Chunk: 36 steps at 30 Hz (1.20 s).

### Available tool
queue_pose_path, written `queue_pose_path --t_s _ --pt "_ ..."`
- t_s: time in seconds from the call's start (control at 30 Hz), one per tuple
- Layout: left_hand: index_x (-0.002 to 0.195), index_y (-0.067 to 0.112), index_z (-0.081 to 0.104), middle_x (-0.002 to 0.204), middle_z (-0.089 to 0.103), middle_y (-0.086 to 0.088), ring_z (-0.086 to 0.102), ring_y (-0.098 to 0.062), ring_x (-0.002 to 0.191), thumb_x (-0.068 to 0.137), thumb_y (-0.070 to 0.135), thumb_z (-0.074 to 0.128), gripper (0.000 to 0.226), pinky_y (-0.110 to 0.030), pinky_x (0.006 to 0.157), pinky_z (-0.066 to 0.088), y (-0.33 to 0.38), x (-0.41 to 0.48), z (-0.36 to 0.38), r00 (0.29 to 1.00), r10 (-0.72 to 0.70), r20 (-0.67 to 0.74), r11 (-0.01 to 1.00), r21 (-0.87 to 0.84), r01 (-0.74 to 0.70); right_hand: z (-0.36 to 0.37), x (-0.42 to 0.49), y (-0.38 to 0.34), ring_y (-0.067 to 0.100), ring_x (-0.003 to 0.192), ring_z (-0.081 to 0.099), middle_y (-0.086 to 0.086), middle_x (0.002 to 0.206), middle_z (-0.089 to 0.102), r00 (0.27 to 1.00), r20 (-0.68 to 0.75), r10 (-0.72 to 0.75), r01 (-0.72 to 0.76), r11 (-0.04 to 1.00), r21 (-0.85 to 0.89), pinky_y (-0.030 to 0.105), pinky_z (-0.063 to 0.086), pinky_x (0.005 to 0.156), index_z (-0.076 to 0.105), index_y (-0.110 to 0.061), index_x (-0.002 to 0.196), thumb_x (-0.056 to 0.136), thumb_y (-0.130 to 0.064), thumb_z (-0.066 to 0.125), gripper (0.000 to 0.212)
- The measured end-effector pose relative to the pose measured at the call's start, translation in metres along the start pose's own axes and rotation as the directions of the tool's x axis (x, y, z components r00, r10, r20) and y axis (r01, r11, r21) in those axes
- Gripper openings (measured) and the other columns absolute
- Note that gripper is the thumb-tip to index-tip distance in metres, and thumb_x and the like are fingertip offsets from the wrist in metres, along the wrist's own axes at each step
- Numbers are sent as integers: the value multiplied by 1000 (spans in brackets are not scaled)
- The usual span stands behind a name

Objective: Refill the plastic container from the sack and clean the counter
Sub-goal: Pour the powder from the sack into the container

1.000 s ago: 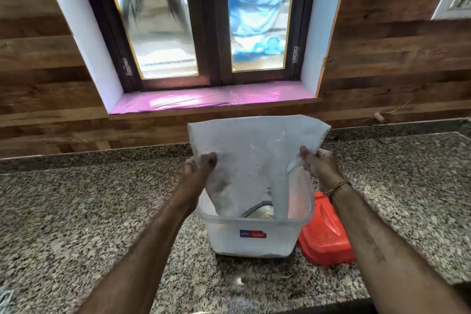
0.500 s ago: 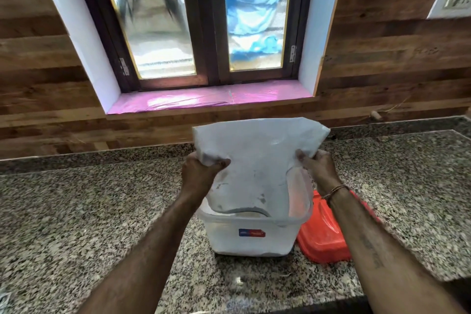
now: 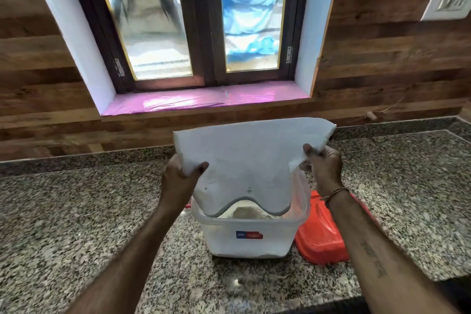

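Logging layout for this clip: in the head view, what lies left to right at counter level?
left hand → sack over plastic container → right hand → red lid

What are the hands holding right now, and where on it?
Both grip the white sack, upended over the plastic container: left hand and right hand each pinch a raised bottom corner.

There is one camera, worn on the person's head. It looks forward and down at the plastic container (image 3: 248,237) from close by and above. The window (image 3: 196,20) is up behind the container.
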<state>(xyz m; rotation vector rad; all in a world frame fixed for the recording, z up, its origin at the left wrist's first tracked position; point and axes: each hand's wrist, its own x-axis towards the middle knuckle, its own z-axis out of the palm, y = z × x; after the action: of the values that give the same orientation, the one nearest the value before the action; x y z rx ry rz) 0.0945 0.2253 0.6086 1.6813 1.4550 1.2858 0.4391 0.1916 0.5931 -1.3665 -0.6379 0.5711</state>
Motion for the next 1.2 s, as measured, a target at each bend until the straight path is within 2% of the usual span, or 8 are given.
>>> queue_pose_path --t_s 0.13,0.23,0.47,0.63,0.8,0.93,1.1,1.2 --pt "94 14 77 87 81 -2 78 -26 82 68 47 84 43 -55 74 63 -19 -8 -3 994 -111 6 981 -161 111 -1 -3 -3 18 57 60 5 73 69 983 179 -42 22 994 110 31 52 55 69 -11 85 88 -17 78 11" --pt "102 10 74 98 80 -13 77 -38 93 83 29 85 28 -55 81 63 -7 -1 -1 990 -138 -24 893 -435 114 -3 -9 2 21 81 71 12 96 78 909 417 20 18 996 -88 37 59 76 72 2 99 82 -6 81 21" --pt "115 12 71 108 80 -3 77 -18 98 79 16 87 39 -40 86 63 -14 3 -5 938 -160 308 942 -235 238 4 7 -21 4 48 55 -4 63 67 935 351 -59 75 997 -32 22 45 46 63 -9 78 85 5 73 18" --pt "101 -2 74 93 80 -13 76 -23 80 81 2 81 21 -32 67 62 -6 15 -10 983 -116 142 862 -477 171 -5 4 3 9 75 71 0 94 77 850 524 52 194 894 -403 24 59 70 77 -7 98 77 -12 87 24" --pt "121 10 67 113 78 -4 76 -19 102 83 17 83 42 -37 85 63 -15 20 -9 913 -137 385 920 -293 262 -2 6 -6 20 73 61 5 83 73 930 365 34 33 984 -174 35 50 67 74 -10 88 69 -35 90 35" --pt "116 4 69 108 79 -9 77 -24 98 84 13 81 35 -33 76 63 -20 30 -8 941 -165 294 872 -402 279 1 -2 -7 25 91 75 0 95 79 873 485 50 182 890 -418 43 60 82 79 -17 95 77 -26 86 22" --pt "114 1 71 106 79 -13 77 -29 93 84 13 82 34 -38 74 63 -10 58 -8 943 -227 244 822 -472 320 30 11 -31 -3 57 62 -14 64 71 921 389 -13 143 941 -306 14 49 52 70 -14 96 94 0 66 15" --pt "114 -3 70 103 78 -16 76 -22 77 83 10 82 35 -29 60 60 -2 86 -13 920 -308 242 758 -522 391 51 23 -61 7 70 68 -8 82 73 926 378 -15 112 965 -236 19 55 57 69 -19 94 97 -8 64 13"
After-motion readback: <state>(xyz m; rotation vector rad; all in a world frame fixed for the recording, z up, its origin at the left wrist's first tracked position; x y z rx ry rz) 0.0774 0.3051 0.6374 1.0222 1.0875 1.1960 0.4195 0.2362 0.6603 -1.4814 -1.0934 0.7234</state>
